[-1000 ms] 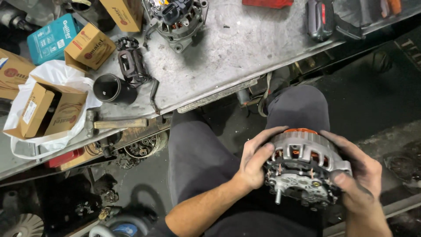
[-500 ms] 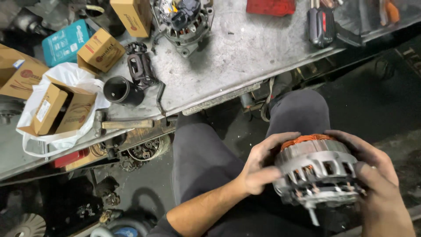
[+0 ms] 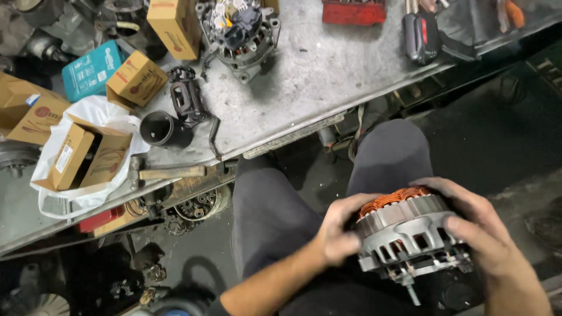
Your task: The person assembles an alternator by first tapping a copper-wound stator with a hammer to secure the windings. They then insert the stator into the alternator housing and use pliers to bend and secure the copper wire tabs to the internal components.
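Your grey metal workbench (image 3: 328,76) runs across the top, scuffed and stained. Sitting on it in front of you is a second alternator (image 3: 239,32), with a tall brown carton (image 3: 174,20) just beside it. A small brown box (image 3: 137,79) touches a teal box (image 3: 91,69). Near them you've got a dark bracket part (image 3: 186,99) and a black cup-shaped piece (image 3: 161,129). At the left edge a white plastic bag (image 3: 82,158) holds an open cardboard box (image 3: 88,157). Far end: a red tray (image 3: 353,11) and a black-and-red tool (image 3: 420,36). A hammer (image 3: 167,172) lies at the bench's front lip.
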